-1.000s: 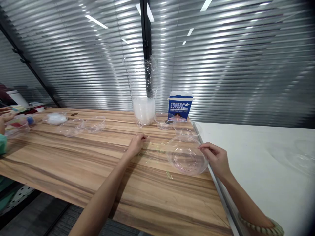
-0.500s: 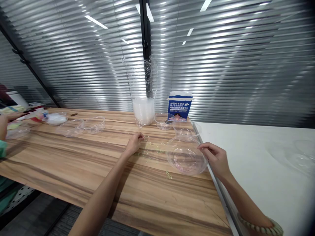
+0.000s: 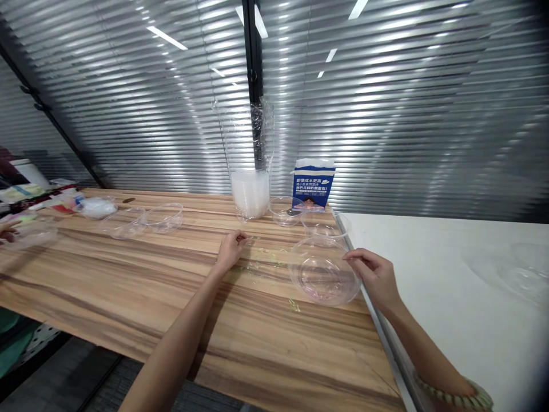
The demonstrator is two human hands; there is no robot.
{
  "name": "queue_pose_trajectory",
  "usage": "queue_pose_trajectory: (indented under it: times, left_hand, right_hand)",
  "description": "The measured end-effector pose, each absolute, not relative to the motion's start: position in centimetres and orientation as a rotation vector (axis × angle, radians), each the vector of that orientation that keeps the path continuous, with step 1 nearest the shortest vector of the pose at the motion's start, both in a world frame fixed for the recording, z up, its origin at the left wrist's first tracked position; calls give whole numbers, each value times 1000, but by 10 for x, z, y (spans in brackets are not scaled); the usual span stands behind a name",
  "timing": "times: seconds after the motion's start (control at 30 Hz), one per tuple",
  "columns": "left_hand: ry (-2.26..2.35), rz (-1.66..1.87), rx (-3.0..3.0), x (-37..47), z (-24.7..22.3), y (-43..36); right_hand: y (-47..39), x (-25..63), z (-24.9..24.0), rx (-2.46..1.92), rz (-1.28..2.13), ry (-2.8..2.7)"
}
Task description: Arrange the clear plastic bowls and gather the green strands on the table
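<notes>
My right hand (image 3: 373, 276) pinches the right rim of a clear plastic bowl (image 3: 321, 283), which is tilted on the table's right side and has small pinkish pieces at its bottom. Left of the bowl, small yellow-green clear strips (image 3: 263, 258) lie scattered on the wood. At the left end of these strips my left hand (image 3: 232, 249) rests low over the table, fingers pressed together. What its fingertips hold, if anything, is too small to make out. A single yellowish strip (image 3: 294, 305) lies in front of the bowl.
Behind are a stack of clear bowls (image 3: 251, 194) in a plastic bag, a blue paper bag (image 3: 313, 186) and two single bowls (image 3: 286, 212). More clear bowls (image 3: 164, 218) stand on the left. Another person's hand (image 3: 7, 232) shows at the far left. A white surface (image 3: 450, 297) adjoins on the right.
My left hand has shifted very slightly to the left. My right hand stays at the bowl's rim. The other person's hand at the far left has moved down and mostly out of view.
</notes>
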State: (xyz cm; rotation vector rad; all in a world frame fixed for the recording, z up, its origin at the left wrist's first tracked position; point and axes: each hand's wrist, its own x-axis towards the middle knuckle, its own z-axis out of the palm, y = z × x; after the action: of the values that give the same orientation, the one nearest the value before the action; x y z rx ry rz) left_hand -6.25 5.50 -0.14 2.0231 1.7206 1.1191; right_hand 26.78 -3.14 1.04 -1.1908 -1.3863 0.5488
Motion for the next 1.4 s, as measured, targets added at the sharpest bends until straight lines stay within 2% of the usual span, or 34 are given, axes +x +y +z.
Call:
queue_pose_trajectory:
  times: [1.0,1.4]
  left_hand:
    - [1693,1011,2151,-54,-10,64]
    - [1728,1203,1884,-55,0,62]
  right_hand:
    - [-30,268,7,-1181,558,-1410]
    - [-27,268,1,-1189,563,-1401]
